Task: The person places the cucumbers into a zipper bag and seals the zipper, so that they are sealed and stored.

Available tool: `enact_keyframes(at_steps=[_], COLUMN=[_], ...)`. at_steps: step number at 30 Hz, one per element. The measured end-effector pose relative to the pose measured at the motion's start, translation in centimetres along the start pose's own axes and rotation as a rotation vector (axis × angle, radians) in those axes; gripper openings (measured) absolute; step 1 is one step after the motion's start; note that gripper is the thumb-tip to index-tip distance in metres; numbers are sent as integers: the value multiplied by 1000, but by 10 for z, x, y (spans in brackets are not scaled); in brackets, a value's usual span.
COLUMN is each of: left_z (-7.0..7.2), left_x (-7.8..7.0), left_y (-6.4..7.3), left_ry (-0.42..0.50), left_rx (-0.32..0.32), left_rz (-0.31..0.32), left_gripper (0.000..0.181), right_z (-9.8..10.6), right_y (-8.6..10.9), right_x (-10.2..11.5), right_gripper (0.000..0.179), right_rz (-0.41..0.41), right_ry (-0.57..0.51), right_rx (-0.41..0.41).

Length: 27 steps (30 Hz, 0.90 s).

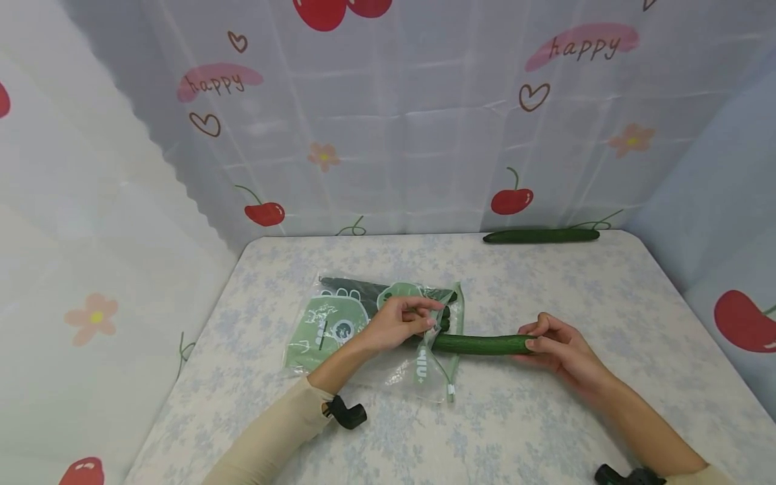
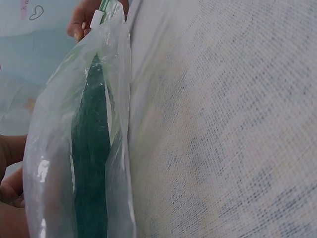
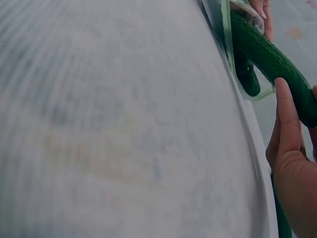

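Note:
My right hand [image 1: 560, 350] grips the right end of a green cucumber [image 1: 481, 345], whose left part lies inside a clear and green zip bag [image 1: 388, 377]. At the bag's mouth, my left hand [image 1: 403, 320] pinches the plastic edge between thumb and fingers. More dark cucumbers [image 1: 358, 286] show through the bag, with several ends near its opening. In the left wrist view a cucumber [image 2: 91, 144] shows through the plastic. The right wrist view shows the held cucumber [image 3: 267, 54] slanting out of the opening, above another cucumber end [image 3: 249, 82] in the bag.
A loose cucumber [image 1: 541, 236] lies along the table's back edge on the right. The bag's white zip slider [image 1: 450, 389] sits at its lower right corner. A floral cloth covers the table [image 1: 485, 431], and printed curtains [image 1: 394, 135] stand behind and at the sides.

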State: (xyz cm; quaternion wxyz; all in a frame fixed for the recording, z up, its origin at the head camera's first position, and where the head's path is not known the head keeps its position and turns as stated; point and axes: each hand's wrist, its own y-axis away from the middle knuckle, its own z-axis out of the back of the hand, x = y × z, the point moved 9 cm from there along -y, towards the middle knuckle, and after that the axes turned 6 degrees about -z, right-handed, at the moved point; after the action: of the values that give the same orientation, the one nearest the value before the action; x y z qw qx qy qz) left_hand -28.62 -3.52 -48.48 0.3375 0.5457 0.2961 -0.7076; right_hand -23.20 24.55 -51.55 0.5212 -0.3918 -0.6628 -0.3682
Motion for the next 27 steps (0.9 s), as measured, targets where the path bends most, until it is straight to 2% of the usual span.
enact_keyframes(at_steps=[6,17,27], left_z=[-1,-2,1], left_x=[0,-4,-3], left_y=[1,1,0], left_ry=[3,4,-3], left_rx=[0,-4,-13], left_rz=[0,-2,-5], left_gripper=[36,37,36], right_z=[-19,-48,-68], right_y=[-15,-38,-57], right_x=[-6,-14,-19], right_gripper=[22,17,19], right_rz=[-39,-97,-97], right_ry=[2,11,-15], right_rx=[10,-51,-87])
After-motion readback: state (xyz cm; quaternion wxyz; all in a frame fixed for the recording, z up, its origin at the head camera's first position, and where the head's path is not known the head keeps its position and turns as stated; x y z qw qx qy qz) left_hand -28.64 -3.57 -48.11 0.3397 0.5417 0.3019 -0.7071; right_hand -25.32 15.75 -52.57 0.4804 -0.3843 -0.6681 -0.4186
